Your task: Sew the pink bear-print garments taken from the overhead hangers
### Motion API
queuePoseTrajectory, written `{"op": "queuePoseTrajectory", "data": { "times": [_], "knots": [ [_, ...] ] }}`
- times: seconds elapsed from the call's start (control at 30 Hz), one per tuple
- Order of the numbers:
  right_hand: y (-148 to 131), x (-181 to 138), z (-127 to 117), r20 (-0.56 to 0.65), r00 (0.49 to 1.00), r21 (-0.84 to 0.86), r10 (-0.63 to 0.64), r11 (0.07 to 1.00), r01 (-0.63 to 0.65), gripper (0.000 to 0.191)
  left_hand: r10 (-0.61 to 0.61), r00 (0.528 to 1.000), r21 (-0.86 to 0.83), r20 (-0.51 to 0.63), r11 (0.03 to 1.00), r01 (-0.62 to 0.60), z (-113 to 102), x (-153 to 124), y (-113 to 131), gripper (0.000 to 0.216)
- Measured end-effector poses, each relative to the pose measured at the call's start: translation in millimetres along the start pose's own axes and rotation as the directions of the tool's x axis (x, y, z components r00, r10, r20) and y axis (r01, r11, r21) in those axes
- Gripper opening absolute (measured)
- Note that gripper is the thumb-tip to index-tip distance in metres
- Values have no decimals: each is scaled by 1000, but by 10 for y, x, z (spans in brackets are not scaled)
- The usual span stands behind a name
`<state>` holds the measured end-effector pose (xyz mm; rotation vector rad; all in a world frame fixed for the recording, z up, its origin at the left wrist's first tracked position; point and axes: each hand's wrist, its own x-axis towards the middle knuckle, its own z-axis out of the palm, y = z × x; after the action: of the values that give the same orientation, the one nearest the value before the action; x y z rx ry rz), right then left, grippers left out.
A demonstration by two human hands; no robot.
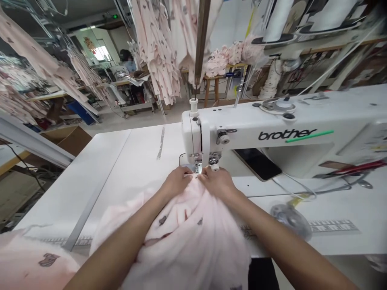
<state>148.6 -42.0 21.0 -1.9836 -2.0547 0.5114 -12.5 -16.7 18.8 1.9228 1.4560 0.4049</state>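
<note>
Facing a broad white table (pixel 121 177); seeing a white sewing machine (pixel 272 121) standing along its far side; handling a pink printed cloth (pixel 208 225), spreading it in loose folds over the table's near edge and bringing it to a narrow tip just before the needle end; seeing pink pieces (pixel 157 52) hanging behind, well apart from the machine; pinching the cloth's tip from the left with the grip of the left hand (pixel 177 181), fingers curling; pinching the same tip from the right with the grip of the right hand (pixel 219 183), close beside; seeing a dark-screened phone (pixel 260 163) lying under the machine's arm; finding a clear round object (pixel 290 221), blurring, near the right forearm; spotting a green strip (pixel 310 136) crossing the machine's lettering; bringing both hands' fingertips near the small metal presser foot (pixel 198 167).
</note>
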Motion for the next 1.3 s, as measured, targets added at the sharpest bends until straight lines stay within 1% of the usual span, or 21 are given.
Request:
{"op": "queuePoseTrajectory", "data": {
  "times": [0.1, 0.27, 0.43, 0.53, 0.87, 1.0, 1.3],
  "knots": [
    [30, 14, 5, -16, 999, -28, 32, 999, -32, 21, -51, 999, -2, 16, 999, 51, -3, 83, 61, 18],
    [98, 54, 50, -61, 996, -37, 64, 997, -67, 19, -112, 993, 21, -27, 993, 113, 27, 162, 163, 15],
    [113, 71, 73, -89, 992, -24, 87, 996, -89, 18, -134, 991, 42, -22, 990, 135, 40, 167, 172, 16],
    [105, 76, 76, -101, 990, -18, 95, 995, -97, 18, -143, 988, 59, -51, 988, 146, 46, 177, 156, 17],
    [110, 85, 81, -158, 986, -8, 62, 998, -64, 15, -107, 986, 54, -125, 992, 114, 76, 209, 125, 15],
    [94, 93, 71, -177, 982, -8, 60, 998, -63, 19, -93, 987, 37, -131, 994, 98, 83, 218, 114, 14],
    [97, 140, 85, -150, 986, 13, 75, 997, -74, 23, -81, 984, 88, -159, 991, 96, 84, 231, 127, 10]
  ]
}}
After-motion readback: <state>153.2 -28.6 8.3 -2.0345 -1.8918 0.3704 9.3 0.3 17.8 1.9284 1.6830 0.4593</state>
